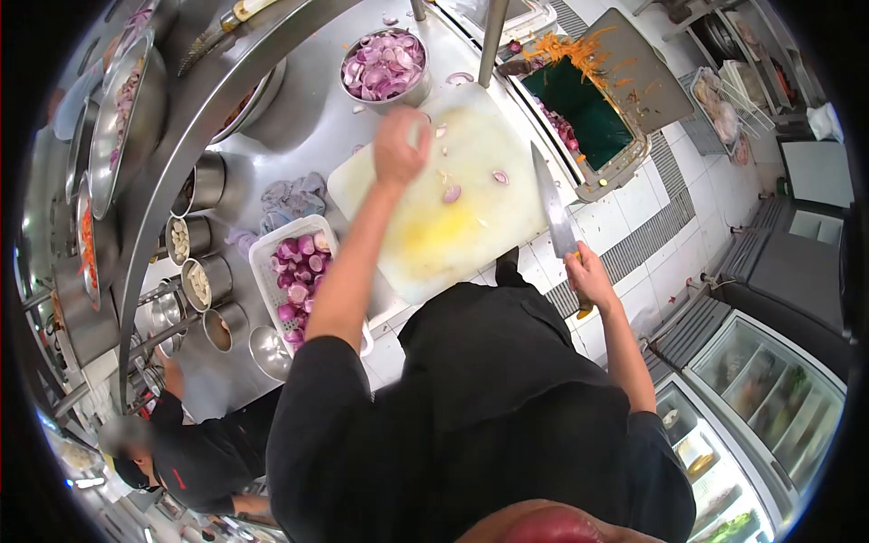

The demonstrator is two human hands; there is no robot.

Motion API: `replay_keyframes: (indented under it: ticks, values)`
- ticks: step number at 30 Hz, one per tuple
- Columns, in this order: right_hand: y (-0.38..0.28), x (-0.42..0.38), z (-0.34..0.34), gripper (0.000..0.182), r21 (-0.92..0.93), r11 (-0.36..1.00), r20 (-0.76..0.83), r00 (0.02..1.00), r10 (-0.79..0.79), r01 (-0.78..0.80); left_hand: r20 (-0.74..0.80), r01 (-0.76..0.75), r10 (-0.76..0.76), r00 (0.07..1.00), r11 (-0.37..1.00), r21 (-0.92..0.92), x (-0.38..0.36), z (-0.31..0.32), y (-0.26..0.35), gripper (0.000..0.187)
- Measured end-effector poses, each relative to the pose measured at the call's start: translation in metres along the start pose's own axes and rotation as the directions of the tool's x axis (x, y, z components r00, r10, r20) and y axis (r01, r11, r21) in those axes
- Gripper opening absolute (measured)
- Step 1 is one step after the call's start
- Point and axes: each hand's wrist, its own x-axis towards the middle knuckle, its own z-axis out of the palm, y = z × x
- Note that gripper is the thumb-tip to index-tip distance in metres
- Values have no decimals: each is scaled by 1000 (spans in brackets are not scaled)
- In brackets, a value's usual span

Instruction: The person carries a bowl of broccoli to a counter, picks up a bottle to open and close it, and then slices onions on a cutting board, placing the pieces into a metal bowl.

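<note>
My left hand (401,147) is over the far left part of the white cutting board (507,213), just below a metal pot of sliced red onion (385,65). Its fingers are loosely curved and slightly blurred, and I see nothing held in them. In my right hand (590,279), off the board's right edge, is a large kitchen knife (554,204) with a yellow handle, its blade aimed away from me. A few onion slices (452,194) and small scraps lie on the board, which has a yellow stain.
A white basket of peeled red onions (303,290) stands left of the board, beside a crumpled cloth (294,197). Right of it is a green-lined bin (593,113) with orange shreds at its rim. A co-worker (204,457) is at lower left. A metal shelf (149,213) overhangs the left.
</note>
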Motion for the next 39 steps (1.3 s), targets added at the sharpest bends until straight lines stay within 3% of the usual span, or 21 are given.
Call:
replay_keyframes:
  ticks: [2, 4, 5, 7, 8, 10, 13, 18, 20, 22, 24, 26, 27, 29, 31, 33, 34, 35, 36, 38, 39]
  values:
    - [2, -1, 17, 20, 36, 999, 47, 999, -9, 7, 38, -28, 27, 999, 999, 45, -36, 37, 2, 46]
    - [1, 3, 35, 21, 36, 999, 74, 996, -39, 37, 64, -78, 58, 996, 920, 383, -60, 65, 22, 49]
    - [1, 2, 43, 21, 34, 999, 68, 997, -31, 28, 70, -78, 56, 996, 924, 375, -75, 80, 25, 49]
    - [-3, 8, 58, 22, 7, 999, 97, 994, -49, 49, -8, 17, -16, 1000, 993, 117, -94, 105, 28, 55]
    - [-9, 7, 65, 22, 1, 999, 101, 994, -49, 49, -14, 22, -20, 1000, 993, 116, -101, 113, 39, 55]
    - [-21, -1, 81, 23, -194, 977, 181, 982, -48, 83, -175, 134, -126, 976, 991, 31, -114, 125, 62, 48]
    - [-33, -1, 104, 24, -164, 979, 275, 959, -70, 118, -245, 238, -251, 937, 968, -81, -115, 131, 66, 43]
    - [-78, 13, 110, 24, -182, 965, 306, 944, -126, 188, -370, 207, -240, 898, 970, -125, -86, 101, 58, 37]
    - [-126, 25, 112, 25, -190, 930, 276, 926, -256, 314, -518, 40, -43, 854, 999, -18, -37, 66, 64, 33]
    - [-183, 36, 114, 25, -177, 918, 213, 925, -315, 354, -581, -69, 42, 813, 997, -24, 25, 24, 67, 30]
    - [-211, 33, 105, 27, -230, 910, 147, 936, -319, 346, -633, -64, 92, 768, 996, 66, 86, -2, 42, 29]
    - [-208, 28, 92, 29, -367, 876, 35, 946, -322, 312, -456, 23, -40, 889, 999, -42, 120, -27, 13, 31]
    - [-195, 21, 76, 30, -455, 844, -11, 946, -325, 285, -455, 12, -36, 890, 998, -55, 122, -38, 6, 31]
    - [-175, -6, 50, 34, -678, 702, -127, 906, -403, 218, -223, 37, -27, 975, 998, 43, 126, -53, -3, 33]
    - [-141, -20, 22, 32, -754, 651, -160, 936, -315, 90, -514, 87, 70, 855, 958, 275, 121, -41, -41, 42]
    - [-113, -27, 2, 31, -792, 610, -205, 945, -255, -7, -558, 574, -318, 767, 728, 374, 112, -45, -46, 56]
    - [-103, -29, -7, 30, -832, 551, -221, 953, -208, -72, -364, 643, -597, 714, 765, 7, 108, -53, -62, 56]
    - [-95, -34, -17, 29, -859, 500, -229, 956, -181, -111, -56, 703, -761, 646, 622, -344, 108, -46, -78, 56]
    - [-94, -32, -23, 28, -868, 480, -229, 959, -167, -124, -55, 702, -762, 645, 620, -349, 111, -39, -103, 56]
    - [-96, -30, -35, 28, -885, 450, -207, 967, -151, -119, -431, 620, -592, 681, 779, -92, 114, -15, -148, 45]
    - [-100, -28, -41, 28, -884, 447, -224, 964, -147, -137, -447, 628, -597, 666, 772, -96, 115, -12, -154, 45]
